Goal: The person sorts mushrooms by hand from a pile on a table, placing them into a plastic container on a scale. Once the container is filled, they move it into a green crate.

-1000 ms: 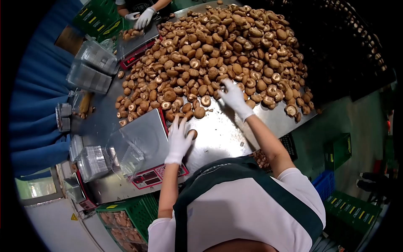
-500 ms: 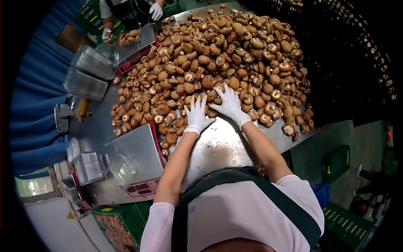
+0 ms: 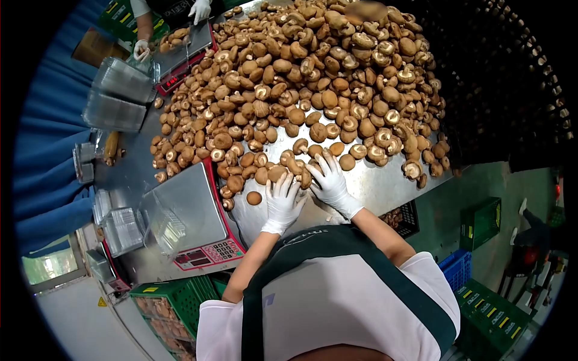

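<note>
Both hands (image 3: 307, 192) pulled brown, round-capped mushrooms (image 3: 289, 171) nearer.

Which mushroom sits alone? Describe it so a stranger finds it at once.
Find the red-edged scale on the steel table. Between it and the gloved left hand lies one mushroom. Unlike the heap, it sits alone on bare metal.

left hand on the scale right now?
No: the left hand lies on mushrooms at the pile's near edge, beside the right hand, clear of the scale.
</note>
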### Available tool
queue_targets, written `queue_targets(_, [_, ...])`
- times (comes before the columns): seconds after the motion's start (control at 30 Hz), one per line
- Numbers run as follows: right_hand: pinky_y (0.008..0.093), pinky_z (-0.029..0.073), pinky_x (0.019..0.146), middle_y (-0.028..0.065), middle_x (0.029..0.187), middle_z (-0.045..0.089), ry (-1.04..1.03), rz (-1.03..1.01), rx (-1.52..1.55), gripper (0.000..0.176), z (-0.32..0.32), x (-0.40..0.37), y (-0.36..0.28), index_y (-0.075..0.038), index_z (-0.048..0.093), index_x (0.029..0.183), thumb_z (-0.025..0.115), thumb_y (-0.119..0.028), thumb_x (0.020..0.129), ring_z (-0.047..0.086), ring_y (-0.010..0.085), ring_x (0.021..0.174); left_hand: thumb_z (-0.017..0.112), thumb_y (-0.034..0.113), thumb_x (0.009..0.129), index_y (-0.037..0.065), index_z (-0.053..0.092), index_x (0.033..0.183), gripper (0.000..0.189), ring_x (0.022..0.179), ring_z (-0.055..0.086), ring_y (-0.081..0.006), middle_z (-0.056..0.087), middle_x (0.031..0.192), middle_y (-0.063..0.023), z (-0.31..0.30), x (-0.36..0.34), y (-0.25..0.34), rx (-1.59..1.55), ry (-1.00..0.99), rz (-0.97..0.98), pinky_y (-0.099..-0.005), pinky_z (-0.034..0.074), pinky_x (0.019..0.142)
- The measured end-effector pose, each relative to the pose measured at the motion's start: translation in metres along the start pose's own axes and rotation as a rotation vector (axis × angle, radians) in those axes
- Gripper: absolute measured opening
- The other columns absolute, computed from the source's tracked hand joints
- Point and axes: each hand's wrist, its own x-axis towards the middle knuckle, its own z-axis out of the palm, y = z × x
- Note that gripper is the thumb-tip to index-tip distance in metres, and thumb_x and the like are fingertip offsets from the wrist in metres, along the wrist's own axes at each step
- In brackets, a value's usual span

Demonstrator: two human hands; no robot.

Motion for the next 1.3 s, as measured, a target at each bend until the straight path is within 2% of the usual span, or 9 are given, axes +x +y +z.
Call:
queue_targets(0.17, [0.0510, 0.035, 0.100, 0.0193, 0.127, 0.045, -0.070, -0.028, 0.053, 0.060, 0.001, -0.021, 0.005, -0.015, 0.051, 0.124, 0.071, -0.021, 0.068, 0.040, 0.0404, 0.122, 0.081, 0.034, 0.058, 0.012, 0.052, 0.124, 0.074, 0.118, 0.041, -0.0367, 0.040, 0.134, -0.0204, -0.010, -0.017, 0.003, -0.016, 0.149, -0.042, -0.0488, 0.030, 0.099])
queue_targets(0.33, [0.0503, 0.035, 0.100, 0.0215, 0.130, 0.043, 0.001, 0.074, 0.054, 0.077, -0.021, 0.008, 0.010, -0.012, 0.046, 0.128, 0.079, -0.037, 0.062, 0.041, 0.0404, 0.121, 0.083, 0.048, 0.050, 0.013, 0.036, 0.138, 0.106, 0.135, 0.020, -0.0407, 0.025, 0.146, -0.0205, -0.034, 0.031, -0.015, -0.028, -0.050, -0.276, -0.0561, 0.020, 0.105])
queue_targets(0.47, [0.0472, 0.034, 0.099, 0.0215, 0.131, 0.042, -0.217, 0.084, 0.077, 0.066, -0.002, 0.029, 0.021, -0.007, 0.056, 0.118, 0.069, -0.049, 0.069, 0.039, 0.0393, 0.122, 0.082, 0.052, 0.049, 0.017, 0.043, 0.134, 0.100, 0.134, 0.019, -0.0425, 0.025, 0.146, -0.0176, -0.041, 0.056, -0.030, 0.031, -0.318, -0.187, -0.0574, 0.023, 0.103])
queue_targets(0.7, [0.0479, 0.037, 0.096, 0.0174, 0.127, 0.047, -0.153, -0.065, 0.191, 0.056, 0.008, 0.002, -0.007, -0.007, 0.060, 0.108, 0.074, -0.039, 0.065, 0.041, 0.0392, 0.119, 0.080, 0.045, 0.054, 0.013, 0.048, 0.130, 0.088, 0.134, 0.020, -0.0416, 0.030, 0.144, -0.0102, -0.034, 0.018, -0.014, 0.049, -0.308, -0.035, -0.0570, 0.023, 0.104])
queue_targets(0.93, [0.0445, 0.037, 0.100, 0.0254, 0.135, 0.037, -0.116, 0.169, 0.175, 0.093, -0.037, -0.024, -0.009, -0.009, 0.043, 0.133, 0.082, -0.043, 0.056, 0.041, 0.0417, 0.120, 0.082, 0.030, 0.058, 0.011, 0.045, 0.131, 0.084, 0.130, 0.030, -0.0401, 0.032, 0.142, -0.0177, -0.044, -0.054, -0.011, -0.138, -0.227, -0.135, -0.0490, 0.030, 0.103])
queue_targets(1.0, [0.0432, 0.039, 0.098, 0.0243, 0.136, 0.037, -0.142, 0.255, 0.145, 0.098, -0.048, -0.037, -0.005, -0.010, 0.039, 0.136, 0.082, -0.043, 0.054, 0.044, 0.0406, 0.116, 0.082, 0.025, 0.059, 0.010, 0.044, 0.132, 0.083, 0.127, 0.036, -0.0377, 0.033, 0.141, -0.0186, -0.052, -0.063, -0.008, -0.245, -0.111, -0.380, -0.0419, 0.036, 0.101])
queue_targets(1.13, [0.0420, 0.044, 0.093, 0.0230, 0.138, 0.036, -0.324, 0.364, 0.086, 0.104, -0.056, -0.055, -0.007, -0.010, 0.033, 0.139, 0.083, -0.041, 0.053, 0.046, 0.0390, 0.112, 0.084, 0.027, 0.058, 0.008, 0.030, 0.140, 0.100, 0.126, 0.037, -0.0385, 0.030, 0.142, -0.0216, -0.052, -0.065, -0.006, -0.233, -0.039, -0.566, -0.0403, 0.040, 0.099])
queue_targets(1.2, [0.0418, 0.048, 0.087, 0.0223, 0.141, 0.033, -0.466, 0.451, 0.035, 0.110, -0.050, -0.062, -0.010, -0.009, 0.026, 0.141, 0.084, -0.040, 0.053, 0.048, 0.0380, 0.108, 0.086, 0.031, 0.055, 0.008, 0.021, 0.143, 0.112, 0.127, 0.036, -0.0402, 0.025, 0.143, -0.0235, -0.051, -0.052, -0.001, -0.243, -0.131, -0.623, -0.0410, 0.044, 0.095])
queue_targets(1.3, [0.0421, 0.050, 0.084, 0.0231, 0.143, 0.029, -0.395, 0.459, 0.074, 0.113, -0.037, -0.045, -0.008, -0.010, 0.022, 0.143, 0.084, -0.040, 0.054, 0.049, 0.0383, 0.112, 0.087, 0.037, 0.048, 0.010, 0.014, 0.144, 0.124, 0.124, 0.038, -0.0443, 0.019, 0.143, -0.0288, -0.044, -0.025, -0.004, -0.170, -0.176, -0.637, -0.0425, 0.047, 0.090])
